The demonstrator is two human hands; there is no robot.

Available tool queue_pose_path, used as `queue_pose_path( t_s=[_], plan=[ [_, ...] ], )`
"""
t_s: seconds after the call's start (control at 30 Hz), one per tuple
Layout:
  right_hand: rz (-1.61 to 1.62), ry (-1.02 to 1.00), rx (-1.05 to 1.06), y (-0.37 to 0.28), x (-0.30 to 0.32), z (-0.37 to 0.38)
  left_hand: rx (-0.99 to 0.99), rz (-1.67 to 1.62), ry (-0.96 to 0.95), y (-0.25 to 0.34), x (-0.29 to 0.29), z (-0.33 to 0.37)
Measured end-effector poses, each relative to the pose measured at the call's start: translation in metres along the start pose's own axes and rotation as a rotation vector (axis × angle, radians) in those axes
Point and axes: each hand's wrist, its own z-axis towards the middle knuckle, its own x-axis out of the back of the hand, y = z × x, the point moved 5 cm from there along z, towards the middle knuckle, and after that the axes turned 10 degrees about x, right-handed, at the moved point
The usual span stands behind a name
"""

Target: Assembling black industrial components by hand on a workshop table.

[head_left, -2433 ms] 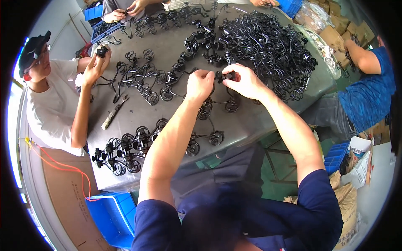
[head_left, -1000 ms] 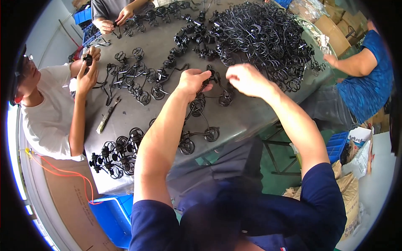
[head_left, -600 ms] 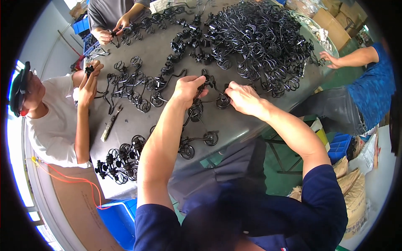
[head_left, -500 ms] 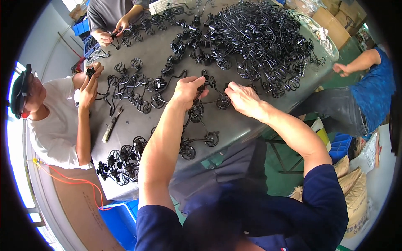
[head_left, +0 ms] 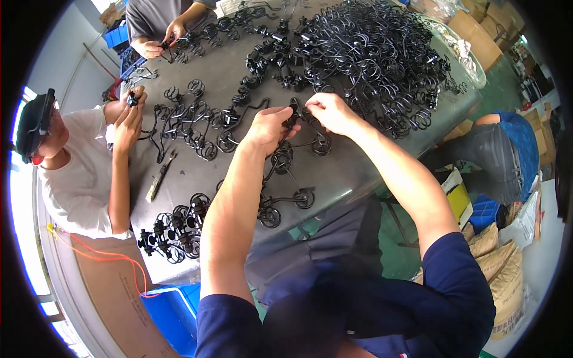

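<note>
- Fitting: the black, narrow-looped fitting of what looks like metal and plastic sits between the person's 2 hands, above the smooth, grey metal tabletop.
- Left hand: thumb and fingers closed around the fitting's near part, probably to steady it while leaving the far end exposed.
- Right hand: fingertips drawn into a tight pinch at the fitting's right side; whether they hold a small piece, I cannot tell.
- Direction: the fitting's long axis seems to run away from the person, looped end pointing toward the table's far side; the left hand covers the near end. Whether the round, black wire coil below the right hand joins it is unclear.
- Surroundings: the large, tangled heap of black wire coils lies beyond the right hand, perhaps for easy reach. Black coil-and-clamp assemblies stand side by side at the left near corner, seemingly to keep them sorted.
</note>
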Motion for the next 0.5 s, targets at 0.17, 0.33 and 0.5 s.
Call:
queue_pose_path(
  t_s=[0.17, 0.33, 0.5],
  plan=[
    [-0.090, 0.017, -0.104, -0.007, 0.002, 0.004, -0.016, -0.005, 0.062, 0.001, 0.000, 0.001],
    [0.038, 0.062, -0.186, -0.014, 0.002, -0.001, -0.054, 0.119, 0.126, 0.004, -0.003, 0.002],
    [0.100, 0.084, -0.111, -0.014, -0.004, -0.009, -0.071, 0.186, 0.145, 0.003, -0.001, 0.010]
  ],
)
